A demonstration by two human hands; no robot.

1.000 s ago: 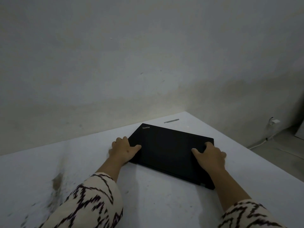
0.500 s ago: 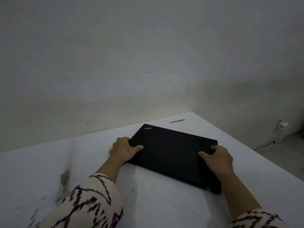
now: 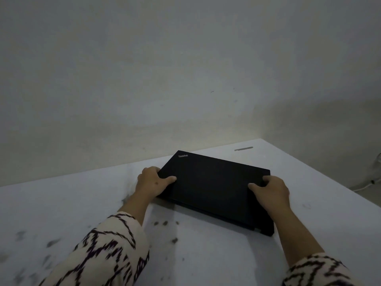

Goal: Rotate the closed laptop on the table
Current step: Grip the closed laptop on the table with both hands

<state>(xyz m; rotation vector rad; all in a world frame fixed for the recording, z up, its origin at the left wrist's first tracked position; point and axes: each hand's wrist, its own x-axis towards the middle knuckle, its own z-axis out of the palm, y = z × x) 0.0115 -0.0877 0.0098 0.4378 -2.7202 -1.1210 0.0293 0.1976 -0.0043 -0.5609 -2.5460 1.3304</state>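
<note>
A closed black laptop (image 3: 214,186) lies flat on the white table (image 3: 206,256), skewed so that its logo corner points toward the wall. My left hand (image 3: 151,181) grips its left edge, thumb on the lid and fingers curled round the side. My right hand (image 3: 272,193) holds the right edge the same way, thumb resting on the lid. Both forearms reach in from the bottom of the view, in patterned cream and dark sleeves.
A plain wall (image 3: 185,79) runs right behind the table. A small grey strip (image 3: 243,148) lies near the table's far right corner. Dark smudges (image 3: 165,223) mark the tabletop near me and at the left. The table's right edge drops to the floor, where a white cable (image 3: 365,187) runs.
The laptop has turned slightly under both hands, and its near right corner has slid toward me. My view has shifted, so more of the stained tabletop shows.
</note>
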